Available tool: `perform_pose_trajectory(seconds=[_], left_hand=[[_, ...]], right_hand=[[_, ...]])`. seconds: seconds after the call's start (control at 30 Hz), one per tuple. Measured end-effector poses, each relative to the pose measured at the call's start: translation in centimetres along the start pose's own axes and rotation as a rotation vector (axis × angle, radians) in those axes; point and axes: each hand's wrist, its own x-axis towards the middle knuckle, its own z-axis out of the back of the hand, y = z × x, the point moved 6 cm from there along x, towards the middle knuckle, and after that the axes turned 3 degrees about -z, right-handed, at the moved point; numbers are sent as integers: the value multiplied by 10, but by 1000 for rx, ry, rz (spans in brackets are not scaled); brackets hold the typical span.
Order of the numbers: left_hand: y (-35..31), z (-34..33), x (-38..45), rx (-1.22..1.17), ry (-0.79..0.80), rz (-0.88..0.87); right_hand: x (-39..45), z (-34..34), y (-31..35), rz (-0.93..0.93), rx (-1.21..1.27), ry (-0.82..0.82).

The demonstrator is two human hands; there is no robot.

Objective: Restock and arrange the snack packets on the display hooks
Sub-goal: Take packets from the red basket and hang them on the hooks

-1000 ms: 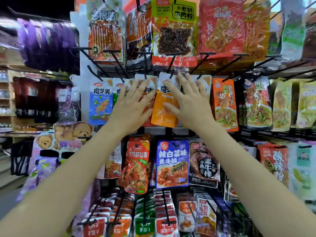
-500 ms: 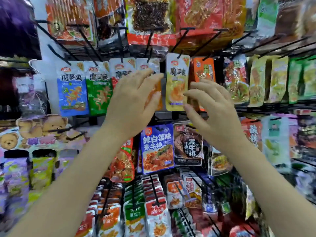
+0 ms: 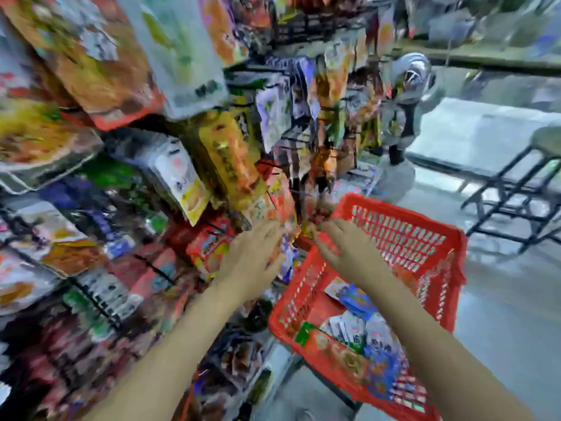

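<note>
Packets (image 3: 358,344) lie loose in the red basket (image 3: 449,268), lower right of frame; more hang on the hooks (image 3: 151,268) across the left. My left hand (image 3: 249,259) is at a hanging packet mid-frame. My right hand (image 3: 349,250) hovers over the basket's near rim. Heavy blur: I cannot tell whether either hand's fingers are grasping anything. Step, as I judge it: fetching fresh stock. Next: reach down into the basket, pinch one packet by its top, find its matching hook.
</note>
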Motion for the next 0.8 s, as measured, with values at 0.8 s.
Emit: perform_pose_trajectory(seconds=[0.8], left_hand=[[-21, -189, -39, -193, 412, 198]], right_hand=[[-165, -206, -156, -567, -57, 1216]])
